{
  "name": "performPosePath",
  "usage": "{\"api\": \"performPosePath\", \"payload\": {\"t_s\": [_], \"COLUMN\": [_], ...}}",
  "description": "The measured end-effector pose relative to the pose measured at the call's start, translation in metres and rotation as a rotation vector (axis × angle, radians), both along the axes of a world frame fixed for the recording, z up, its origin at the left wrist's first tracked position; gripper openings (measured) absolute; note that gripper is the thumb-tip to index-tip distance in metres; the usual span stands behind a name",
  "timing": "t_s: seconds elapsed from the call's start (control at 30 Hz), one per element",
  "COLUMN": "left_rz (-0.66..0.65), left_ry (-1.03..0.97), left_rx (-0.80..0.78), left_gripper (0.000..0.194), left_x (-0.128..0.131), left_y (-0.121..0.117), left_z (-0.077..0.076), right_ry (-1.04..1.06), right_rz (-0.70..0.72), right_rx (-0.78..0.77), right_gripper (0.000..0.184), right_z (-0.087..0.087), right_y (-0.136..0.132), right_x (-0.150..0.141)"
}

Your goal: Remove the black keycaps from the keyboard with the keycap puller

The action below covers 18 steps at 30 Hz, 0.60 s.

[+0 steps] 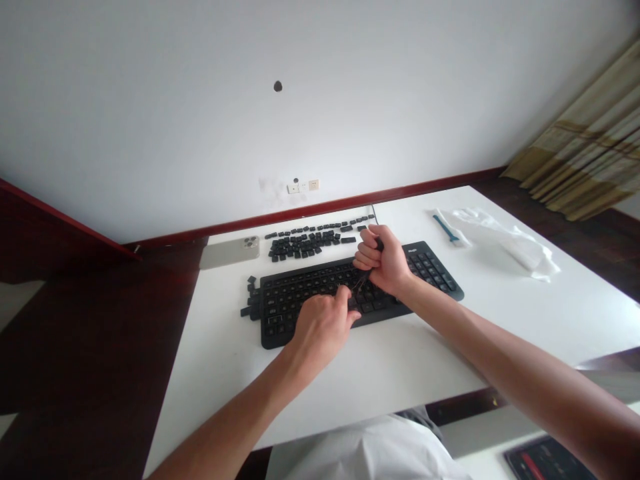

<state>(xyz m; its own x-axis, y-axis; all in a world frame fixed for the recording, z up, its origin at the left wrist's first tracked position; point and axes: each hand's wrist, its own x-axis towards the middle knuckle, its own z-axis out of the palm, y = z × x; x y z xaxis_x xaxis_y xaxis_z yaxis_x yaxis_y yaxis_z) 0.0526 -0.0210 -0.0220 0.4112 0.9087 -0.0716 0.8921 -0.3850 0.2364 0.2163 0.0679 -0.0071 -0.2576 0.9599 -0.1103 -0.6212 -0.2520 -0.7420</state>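
A black keyboard [425,273] lies on the white desk [400,373], with many of its keycaps still in place. My right hand [383,261] is a fist around the dark handle of a wire keycap puller [361,283], whose thin tips reach down to the keys. My left hand [320,330] rests on the keyboard's lower middle, its fingertips on the keys next to those tips. Loose black keycaps [300,243] lie in rows behind the keyboard, and a small heap of keycaps [253,300] sits against its left end.
A smartphone [230,252] lies at the desk's back left. To the right are a blue brush [445,228] and a crumpled white cloth [505,243]. A cable [374,213] runs from the keyboard over the desk's back edge. Wall sockets [303,187] sit above it.
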Motion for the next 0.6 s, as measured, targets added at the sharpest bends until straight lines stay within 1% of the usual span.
{"api": "performPosePath", "payload": {"t_s": [0.1,0.27,0.4,0.5,0.6], "left_rz": [0.016,0.053,0.052,0.062,0.060], "left_ry": [-0.027,-0.065,-0.050,-0.043,-0.047], "left_rx": [-0.025,-0.045,-0.050,-0.067,-0.078], "left_gripper": [0.033,0.049,0.040,0.040,0.040], "left_x": [-0.002,-0.004,-0.004,-0.004,-0.005], "left_y": [0.002,0.005,0.006,0.006,0.006], "left_z": [0.001,0.001,0.002,0.002,0.002], "right_ry": [-0.008,-0.015,-0.031,-0.054,-0.104], "right_rz": [0.009,0.034,0.090,0.139,0.198], "right_rx": [0.013,0.035,0.102,0.180,0.284], "right_gripper": [0.042,0.040,0.040,0.039,0.038], "right_z": [-0.002,0.001,0.009,0.011,0.010], "right_y": [0.002,0.000,-0.008,-0.016,-0.024], "right_x": [0.002,0.003,-0.001,-0.003,-0.005]}}
